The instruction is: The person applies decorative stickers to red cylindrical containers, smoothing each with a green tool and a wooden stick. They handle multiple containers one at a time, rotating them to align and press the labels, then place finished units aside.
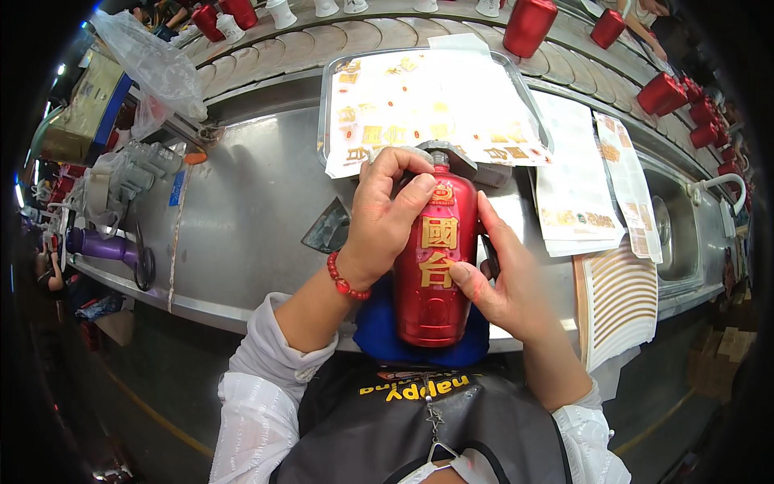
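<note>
A red bottle (433, 310) with gold characters and a small gold emblem lies in front of me, its neck pointing away. My left hand (383, 214) grips its upper left side, with the thumb and curled index finger near the shoulder. My right hand (512, 286) holds the right side, its thumb resting at the edge of the lower gold character. Under the bottle's base is a blue cloth (375, 327). Beyond the neck, a clear tray (325, 121) bears white sheets (451, 89) with gold character decals and small red ones. A dark grey piece (329, 227) sits beside my left wrist.
Printed sheets (576, 206) lie right of the tray, with a brown-striped sheet (621, 302) nearer me. A sink (681, 218) is at the right. Farther off runs a conveyor (306, 48) with red bottles (530, 28). A purple bottle (105, 244) lies at the left.
</note>
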### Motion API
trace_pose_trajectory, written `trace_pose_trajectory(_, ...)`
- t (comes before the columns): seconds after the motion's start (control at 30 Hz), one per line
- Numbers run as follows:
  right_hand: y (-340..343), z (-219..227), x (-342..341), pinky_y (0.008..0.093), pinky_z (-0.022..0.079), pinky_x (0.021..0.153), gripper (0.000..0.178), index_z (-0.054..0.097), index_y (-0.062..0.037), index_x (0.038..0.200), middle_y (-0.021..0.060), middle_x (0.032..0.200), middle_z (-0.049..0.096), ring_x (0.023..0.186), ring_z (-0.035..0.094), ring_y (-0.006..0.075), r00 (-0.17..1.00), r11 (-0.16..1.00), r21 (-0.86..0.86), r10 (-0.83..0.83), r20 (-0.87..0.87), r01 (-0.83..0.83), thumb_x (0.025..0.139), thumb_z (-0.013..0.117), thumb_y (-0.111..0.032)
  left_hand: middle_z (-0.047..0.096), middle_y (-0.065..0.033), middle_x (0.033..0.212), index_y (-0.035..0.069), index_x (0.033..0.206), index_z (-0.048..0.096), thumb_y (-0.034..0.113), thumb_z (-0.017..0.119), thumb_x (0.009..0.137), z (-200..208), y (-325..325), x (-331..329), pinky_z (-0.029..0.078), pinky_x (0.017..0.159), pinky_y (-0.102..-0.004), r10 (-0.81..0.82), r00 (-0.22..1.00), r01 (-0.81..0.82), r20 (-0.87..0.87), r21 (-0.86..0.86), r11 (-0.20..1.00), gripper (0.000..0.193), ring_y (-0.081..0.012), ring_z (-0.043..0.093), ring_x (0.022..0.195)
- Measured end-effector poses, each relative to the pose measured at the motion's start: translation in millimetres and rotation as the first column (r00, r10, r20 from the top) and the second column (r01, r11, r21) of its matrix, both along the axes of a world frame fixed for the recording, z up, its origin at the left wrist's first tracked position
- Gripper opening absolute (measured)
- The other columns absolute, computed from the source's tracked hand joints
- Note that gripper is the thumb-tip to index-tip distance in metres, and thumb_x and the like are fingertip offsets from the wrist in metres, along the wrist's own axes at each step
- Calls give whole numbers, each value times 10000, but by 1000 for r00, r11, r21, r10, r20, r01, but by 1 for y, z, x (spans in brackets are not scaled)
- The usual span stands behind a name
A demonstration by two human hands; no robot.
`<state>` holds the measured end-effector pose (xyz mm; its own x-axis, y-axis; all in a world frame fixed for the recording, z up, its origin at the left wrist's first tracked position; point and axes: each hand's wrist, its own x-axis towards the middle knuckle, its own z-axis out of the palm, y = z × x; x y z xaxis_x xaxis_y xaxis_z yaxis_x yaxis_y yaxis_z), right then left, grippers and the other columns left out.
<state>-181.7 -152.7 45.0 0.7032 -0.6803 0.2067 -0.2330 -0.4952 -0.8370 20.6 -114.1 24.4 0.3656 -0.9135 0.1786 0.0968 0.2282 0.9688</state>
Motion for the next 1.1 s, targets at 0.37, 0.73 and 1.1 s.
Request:
trace_pose_trajectory(0.37,1,1,0,444,429,1071,850,325,118,1504,302,1381,541,1243,546,401,1000,1000,14,-3,17,2,905,749,-311,609,-64,1090,44,1107,593,172,692,941,2,1,0,440,970,-331,-16,998,16,59,-5,1000,232,-167,531,1027)
trace_pose_trajectory(0.73,1,-1,0,445,433,1063,850,328,119,1503,301,1374,544,1232,548,403,1000,1000,-6,1,31,0,900,754,-302,573,-67,1209,48,1178,521,115,616,1000,-7,1,9,491,948,-276,-75,984,74,160,9,997,213,-109,558,1067)
trace_pose_trajectory(1.1,2,0,0,442,433,1064,845,327,116,1505,300,1370,549,1237,549,401,1000,1000,7,-6,18,6,906,747,-309,625,-69,1061,39,1103,595,198,687,954,0,0,-1,453,957,-326,-9,998,6,-63,-47,999,237,-164,556,996)
